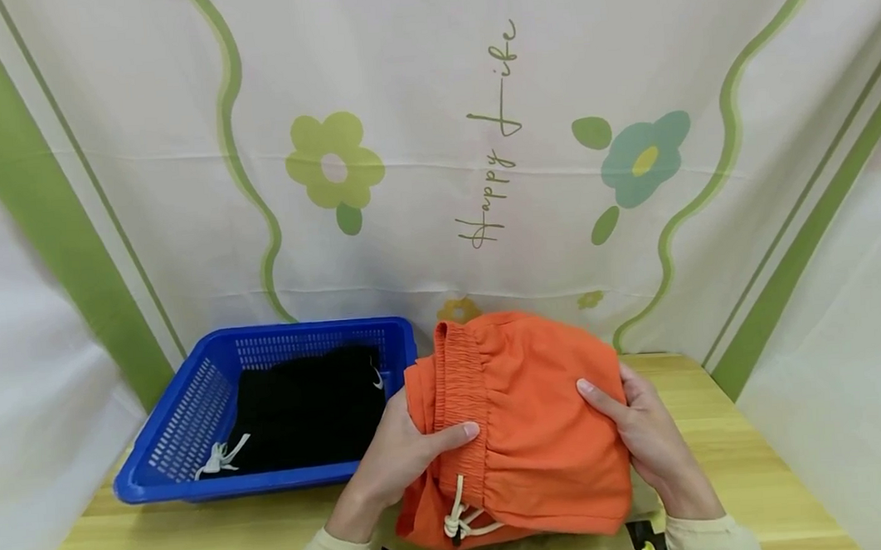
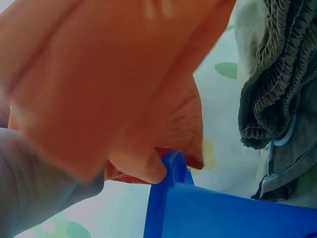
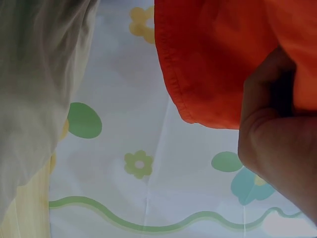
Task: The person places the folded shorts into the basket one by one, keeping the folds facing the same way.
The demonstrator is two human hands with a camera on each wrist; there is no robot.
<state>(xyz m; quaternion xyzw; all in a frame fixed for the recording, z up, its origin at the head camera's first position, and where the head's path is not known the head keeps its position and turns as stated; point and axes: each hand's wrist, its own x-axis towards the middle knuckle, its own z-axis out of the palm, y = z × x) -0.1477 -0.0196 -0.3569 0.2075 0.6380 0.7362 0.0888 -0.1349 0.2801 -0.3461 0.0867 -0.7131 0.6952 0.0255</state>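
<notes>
Both hands hold up a folded pair of orange shorts (image 1: 545, 419) in front of the body, to the right of the basket. The left hand (image 1: 405, 451) grips the elastic waistband side, thumb on top of the gathers and fingers hidden beneath. On the opposite side the right hand (image 1: 646, 430) pinches the cloth, its thumb lying over the front. A cream drawstring (image 1: 461, 519) with a knot dangles at the lower left of the shorts. In the right wrist view a hemmed orange edge hangs beside the right hand.
A blue plastic basket (image 1: 272, 483) stands at the left on the wooden table (image 1: 223, 540), with folded black clothing (image 1: 313, 406) that has a white drawstring inside. Khaki clothing with a gathered waistband (image 2: 277, 79) lies under the orange shorts. A printed curtain (image 1: 414, 52) hangs behind.
</notes>
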